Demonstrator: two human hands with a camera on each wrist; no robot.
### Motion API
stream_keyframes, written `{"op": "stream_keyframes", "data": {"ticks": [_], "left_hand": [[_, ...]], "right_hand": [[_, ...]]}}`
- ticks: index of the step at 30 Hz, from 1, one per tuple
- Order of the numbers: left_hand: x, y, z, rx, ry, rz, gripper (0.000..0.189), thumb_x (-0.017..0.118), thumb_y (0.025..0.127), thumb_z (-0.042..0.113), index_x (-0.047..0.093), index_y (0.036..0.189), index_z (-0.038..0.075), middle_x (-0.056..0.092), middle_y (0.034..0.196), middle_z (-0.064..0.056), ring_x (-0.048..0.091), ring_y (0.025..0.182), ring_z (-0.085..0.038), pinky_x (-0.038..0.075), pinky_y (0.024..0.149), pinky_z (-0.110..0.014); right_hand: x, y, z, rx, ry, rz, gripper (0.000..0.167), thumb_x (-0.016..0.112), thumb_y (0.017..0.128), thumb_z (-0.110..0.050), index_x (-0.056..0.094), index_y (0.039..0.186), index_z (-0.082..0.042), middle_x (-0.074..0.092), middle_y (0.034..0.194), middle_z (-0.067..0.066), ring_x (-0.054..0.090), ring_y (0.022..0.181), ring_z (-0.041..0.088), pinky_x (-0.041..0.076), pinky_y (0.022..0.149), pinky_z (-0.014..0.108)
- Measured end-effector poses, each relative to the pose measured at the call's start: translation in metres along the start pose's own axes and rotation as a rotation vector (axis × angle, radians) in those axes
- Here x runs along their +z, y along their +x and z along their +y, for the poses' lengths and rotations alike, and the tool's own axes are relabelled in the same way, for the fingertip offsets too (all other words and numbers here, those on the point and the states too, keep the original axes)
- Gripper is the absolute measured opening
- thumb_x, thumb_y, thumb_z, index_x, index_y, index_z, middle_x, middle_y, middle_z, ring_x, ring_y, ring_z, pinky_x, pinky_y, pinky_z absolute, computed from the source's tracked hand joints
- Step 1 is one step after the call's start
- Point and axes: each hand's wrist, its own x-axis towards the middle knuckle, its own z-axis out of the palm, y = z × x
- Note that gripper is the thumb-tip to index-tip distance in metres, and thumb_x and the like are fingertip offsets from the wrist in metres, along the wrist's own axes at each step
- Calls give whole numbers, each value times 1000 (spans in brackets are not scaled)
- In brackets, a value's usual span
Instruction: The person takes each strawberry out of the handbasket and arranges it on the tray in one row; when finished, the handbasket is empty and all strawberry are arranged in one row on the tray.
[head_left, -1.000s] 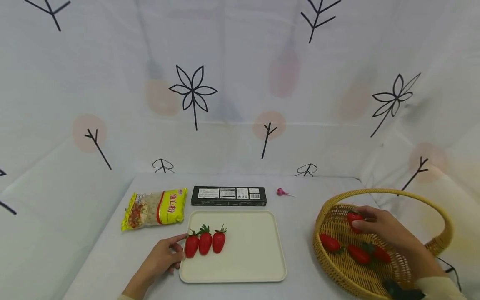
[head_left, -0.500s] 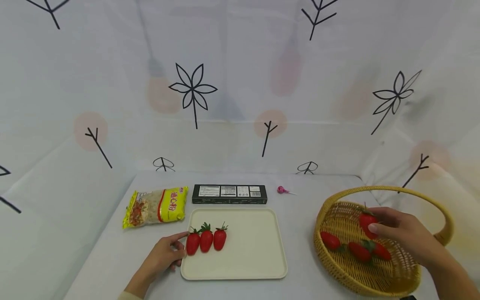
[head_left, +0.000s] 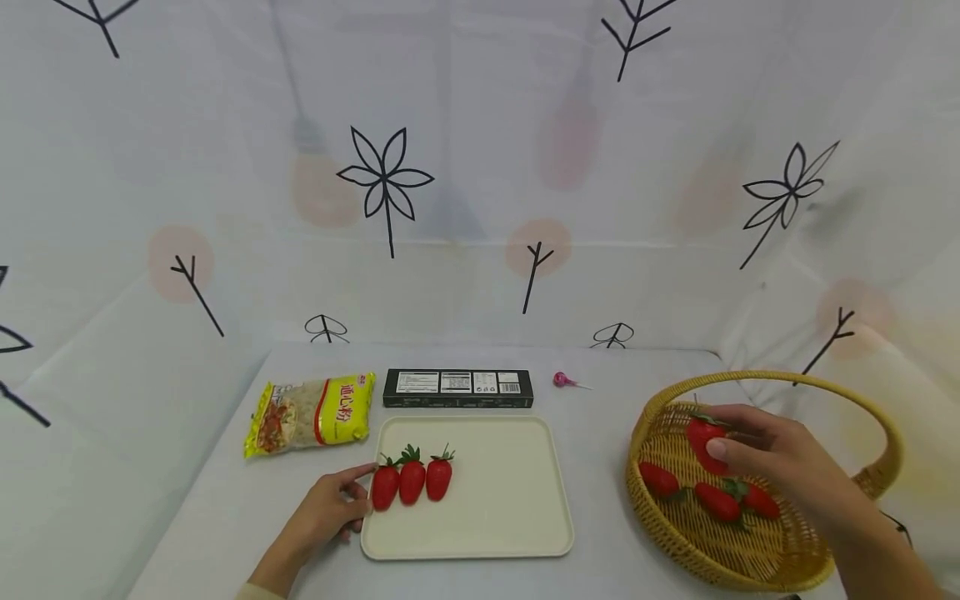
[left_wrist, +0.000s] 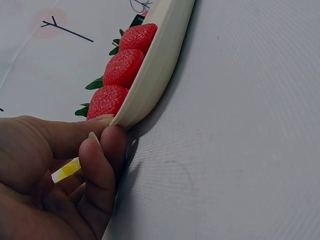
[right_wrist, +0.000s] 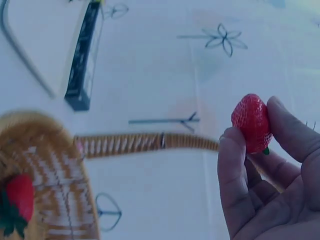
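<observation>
A: White cloth backdrop (head_left: 480,108), black line-drawn plants, pale pink blots. White tabletop (head_left: 600,492) below. Hands?

B: Left hand (head_left: 326,508) is on the left rim of the cream tray (head_left: 510,500). Wrist view shows the fingers (left_wrist: 97,170) pinching that rim.

A: Tray load?

B: Three red strawberries (head_left: 412,482) in a row, upper left part, green leaves toward the far side. Leftmost one sits just beside the left fingertips; can't tell if they touch.

A: Right hand (head_left: 780,454)?

B: Grasping one held strawberry (head_left: 703,446) between thumb and fingers. From the head view it's in front of the wicker basket's (head_left: 671,546) inside. Exact height: can't tell.

A: Basket contents?

B: More strawberries (head_left: 717,502) lying on their sides: one near the left wall, two close together mid-floor. Handle (head_left: 787,378) stands up.

A: Anything else?

B: Beyond the tray, a long black box (head_left: 457,389); yellow food bag (head_left: 309,415) left of it, pink lollipop (head_left: 562,380) right.
</observation>
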Motion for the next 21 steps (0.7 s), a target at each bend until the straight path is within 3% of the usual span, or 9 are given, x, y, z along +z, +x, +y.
{"op": "stream_keyframes", "data": {"ticks": [4, 6, 15, 21], "left_hand": [[-1, 0, -2, 13, 0, -7, 63, 72, 85, -1, 56, 145, 5, 60, 92, -9, 61, 62, -19, 52, 50, -30], [-1, 1, -2, 21, 2, -14, 62, 73, 85, -1, 56, 145, 5, 60, 92, -8, 61, 62, -18, 52, 51, -30], [0, 1, 0, 12, 9, -10, 63, 74, 85, 0, 55, 145, 6, 60, 93, -8, 61, 62, -18, 52, 52, -31], [0, 0, -1, 11, 0, -10, 63, 73, 85, -1, 55, 145, 5, 60, 93, -9, 61, 62, -18, 53, 51, -31]], "right_hand": [[17, 7, -17, -58, 50, -22, 38, 57, 103, -8, 55, 140, -3, 73, 113, -7, 72, 96, 14, 61, 77, 31], [25, 11, -26, -59, 61, -26, 40, 59, 103, -10, 54, 141, -1, 73, 114, -3, 72, 96, 16, 61, 78, 32], [55, 41, -55, -23, 5, -25, 51, 68, 98, -26, 56, 142, -2, 71, 116, 15, 72, 93, 21, 59, 81, 28], [70, 58, -67, -24, 19, -31, 54, 70, 97, -29, 55, 143, -5, 70, 117, 15, 71, 93, 23, 58, 82, 31]]}}
